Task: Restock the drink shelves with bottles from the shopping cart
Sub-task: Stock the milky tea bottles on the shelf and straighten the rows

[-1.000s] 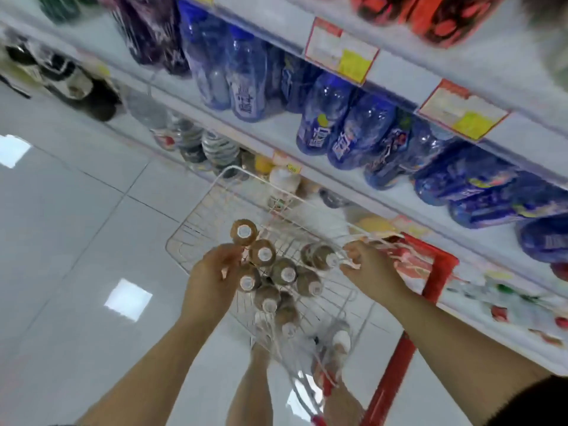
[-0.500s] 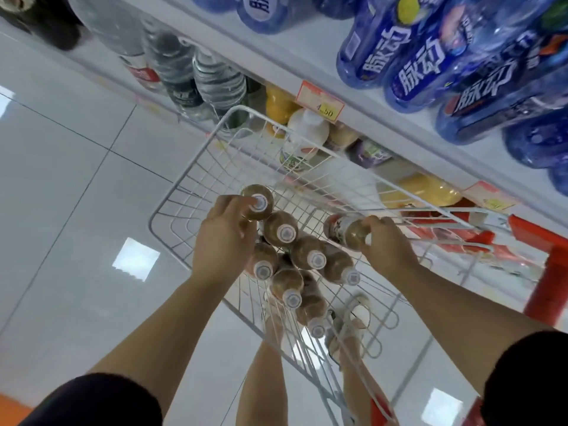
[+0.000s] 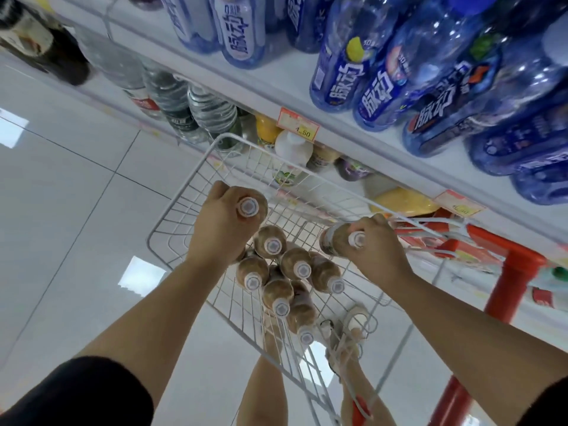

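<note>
While the wire cart (image 3: pixel 182 189) is viewed from above, just beside the drink shelf (image 3: pixel 264 87), a brown bottle (image 3: pixel 252 206) with a white cap is gripped by the left hand (image 3: pixel 222 224). The fingers are curled round its upper part, and it is held over the far left part of the basket. A second brown bottle (image 3: pixel 336 239) is clasped by the right hand (image 3: pixel 378 245), the fingers being wrapped round it by the cap. It is held tilted at the far right side of the basket, near the rim. Six more capped bottles (image 3: pixel 278 292) are packed upright in the basket, touching one another, between and nearer than the two hands. Blue bottles (image 3: pixel 378 87) are ranged along the shelf at the far right, and a price tag (image 3: pixel 298 124) is fixed to its edge. Clear water bottles (image 3: pixel 209 109) are seen on the lower level at the far left. A red post (image 3: pixel 507 287) is seen at the right.
</note>
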### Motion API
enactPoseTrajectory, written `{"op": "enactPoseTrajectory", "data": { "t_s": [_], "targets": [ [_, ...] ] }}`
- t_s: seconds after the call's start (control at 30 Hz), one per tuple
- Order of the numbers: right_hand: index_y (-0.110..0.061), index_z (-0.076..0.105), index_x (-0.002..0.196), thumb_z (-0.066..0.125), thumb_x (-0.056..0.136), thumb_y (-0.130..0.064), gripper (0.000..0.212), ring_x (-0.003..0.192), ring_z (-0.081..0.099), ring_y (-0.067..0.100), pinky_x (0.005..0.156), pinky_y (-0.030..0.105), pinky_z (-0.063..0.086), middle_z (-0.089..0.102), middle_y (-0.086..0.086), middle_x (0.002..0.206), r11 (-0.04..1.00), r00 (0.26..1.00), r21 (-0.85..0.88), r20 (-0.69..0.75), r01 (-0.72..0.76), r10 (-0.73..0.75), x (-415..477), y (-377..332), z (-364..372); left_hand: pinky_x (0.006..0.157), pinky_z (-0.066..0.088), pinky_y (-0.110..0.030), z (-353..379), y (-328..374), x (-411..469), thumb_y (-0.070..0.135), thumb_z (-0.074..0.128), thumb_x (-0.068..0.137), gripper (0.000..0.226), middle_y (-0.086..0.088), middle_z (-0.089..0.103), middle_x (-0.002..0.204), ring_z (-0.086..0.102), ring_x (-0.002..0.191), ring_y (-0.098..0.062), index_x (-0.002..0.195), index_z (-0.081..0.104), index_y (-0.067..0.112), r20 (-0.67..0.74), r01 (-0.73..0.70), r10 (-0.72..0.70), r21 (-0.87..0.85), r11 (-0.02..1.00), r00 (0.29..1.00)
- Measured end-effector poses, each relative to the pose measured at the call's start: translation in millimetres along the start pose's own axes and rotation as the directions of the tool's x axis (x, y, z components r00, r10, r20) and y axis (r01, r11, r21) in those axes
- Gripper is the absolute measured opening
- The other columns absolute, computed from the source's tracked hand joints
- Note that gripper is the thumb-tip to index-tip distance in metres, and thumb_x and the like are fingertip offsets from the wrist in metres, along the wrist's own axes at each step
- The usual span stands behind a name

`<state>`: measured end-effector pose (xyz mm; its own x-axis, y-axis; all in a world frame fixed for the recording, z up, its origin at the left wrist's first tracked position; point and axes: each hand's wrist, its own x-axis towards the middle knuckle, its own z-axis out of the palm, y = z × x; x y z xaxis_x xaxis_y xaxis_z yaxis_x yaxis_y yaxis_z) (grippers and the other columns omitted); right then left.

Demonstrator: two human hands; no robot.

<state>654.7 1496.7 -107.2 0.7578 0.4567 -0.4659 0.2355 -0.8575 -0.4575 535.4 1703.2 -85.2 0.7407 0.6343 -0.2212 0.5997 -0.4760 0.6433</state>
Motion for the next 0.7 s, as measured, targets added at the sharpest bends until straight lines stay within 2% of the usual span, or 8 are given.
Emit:
{"op": "enactPoseTrajectory", "data": {
  "t_s": [0.1, 0.2, 0.27, 0.37, 0.43, 0.5, 0.6, 0.7],
  "targets": [
    [-0.021, 0.054, 0.083, 0.071, 0.076, -0.020, 0.019, 0.083, 0.051, 0.019, 0.073, 0.024, 0.037, 0.046, 0.001, 0.093, 0.996, 0.996, 0.054, -0.073, 0.064, -0.060, -26.1, -17.8, -39.1, 0.066, 0.035, -0.014, -32.4, 39.2, -12.8, 0.018, 0.077, 0.072, 0.028, 0.003, 0.050, 0.091, 0.053, 0.073, -0.012, 0.099, 0.069, 0.015, -0.026, -0.108, 0.107, -0.027, 0.994, 0.994],
    [-0.021, 0.053, 0.082, 0.073, 0.073, -0.019, 0.021, 0.075, 0.048, 0.011, 0.067, 0.017, 0.030, 0.043, -0.005, 0.091, 0.990, 0.986, 0.097, -0.139, 0.105, -0.091, -58.1, -35.7, -86.2, 0.065, 0.039, -0.008, -69.3, 82.7, -27.6, 0.020, 0.077, 0.071, 0.029, 0.001, 0.052, 0.091, 0.048, 0.066, -0.003, 0.098, 0.069, 0.016, -0.006, -0.207, 0.207, -0.021, 0.978, 0.978],
    [-0.021, 0.054, 0.080, 0.077, 0.069, -0.016, 0.026, 0.072, 0.047, 0.005, 0.064, 0.016, 0.029, 0.043, -0.009, 0.087, 0.979, 0.978, 0.138, -0.163, 0.150, -0.127, -78.8, -48.6, -121.2, 0.066, 0.041, -0.012, -91.7, 115.6, -39.5, 0.022, 0.076, 0.070, 0.029, -0.001, 0.054, 0.091, 0.049, 0.067, -0.005, 0.098, 0.069, 0.016, -0.011, -0.278, 0.278, -0.010, 0.961, 0.961],
    [-0.023, 0.060, 0.078, 0.079, 0.064, -0.012, 0.026, 0.073, 0.051, 0.002, 0.065, 0.009, 0.034, 0.051, -0.009, 0.082, 0.952, 0.946, 0.180, -0.254, 0.249, -0.199, -113.7, -68.9, -182.6, 0.063, 0.037, -0.005, -125.9, 170.7, -59.8, 0.021, 0.077, 0.070, 0.031, 0.001, 0.052, 0.087, 0.050, 0.067, 0.000, 0.099, 0.069, 0.016, -0.026, -0.393, 0.393, -0.006, 0.919, 0.919],
    [-0.022, 0.065, 0.081, 0.079, 0.064, -0.010, 0.025, 0.075, 0.054, -0.009, 0.068, 0.002, 0.036, 0.056, -0.010, 0.081, 0.926, 0.904, 0.191, -0.351, 0.325, -0.245, -137.7, -78.2, -224.7, 0.062, 0.036, -0.003, -149.6, 208.5, -72.0, 0.020, 0.079, 0.069, 0.029, 0.008, 0.049, 0.081, 0.052, 0.064, -0.001, 0.097, 0.069, 0.017, -0.040, -0.496, 0.496, 0.006, 0.868, 0.867],
    [-0.024, 0.068, 0.086, 0.079, 0.064, -0.009, 0.029, 0.078, 0.053, -0.017, 0.069, 0.001, 0.037, 0.060, -0.014, 0.082, 0.902, 0.842, 0.168, -0.458, 0.398, -0.286, -161.5, -84.1, -267.1, 0.062, 0.036, -0.004, -171.8, 248.6, -83.6, 0.026, 0.079, 0.068, 0.025, 0.013, 0.046, 0.077, 0.052, 0.064, -0.004, 0.091, 0.068, 0.022, -0.073, -0.592, 0.591, -0.004, 0.806, 0.804],
    [-0.027, 0.065, 0.093, 0.077, 0.069, -0.009, 0.032, 0.078, 0.052, -0.020, 0.068, 0.001, 0.039, 0.058, -0.024, 0.086, 0.873, 0.770, 0.155, -0.559, 0.462, -0.308, -197.4, -90.1, -326.3, 0.060, 0.036, -0.009, -198.3, 312.1, -102.9, 0.043, 0.068, 0.065, 0.024, 0.008, 0.050, 0.076, 0.052, 0.068, -0.011, 0.083, 0.065, 0.028, -0.137, -0.691, 0.682, -0.037, 0.722, 0.719],
    [-0.026, 0.065, 0.099, 0.076, 0.073, -0.015, 0.031, 0.075, 0.052, -0.021, 0.066, -0.001, 0.037, 0.060, -0.021, 0.086, 0.842, 0.659, 0.096, -0.672, 0.530, -0.339, -232.8, -94.2, -375.8, 0.060, 0.035, -0.007, -218.4, 371.3, -120.2, 0.047, 0.067, 0.065, 0.031, 0.012, 0.046, 0.072, 0.050, 0.068, -0.005, 0.085, 0.068, 0.023, -0.220, -0.786, 0.768, 0.011, 0.618, 0.601]
  ]
}}
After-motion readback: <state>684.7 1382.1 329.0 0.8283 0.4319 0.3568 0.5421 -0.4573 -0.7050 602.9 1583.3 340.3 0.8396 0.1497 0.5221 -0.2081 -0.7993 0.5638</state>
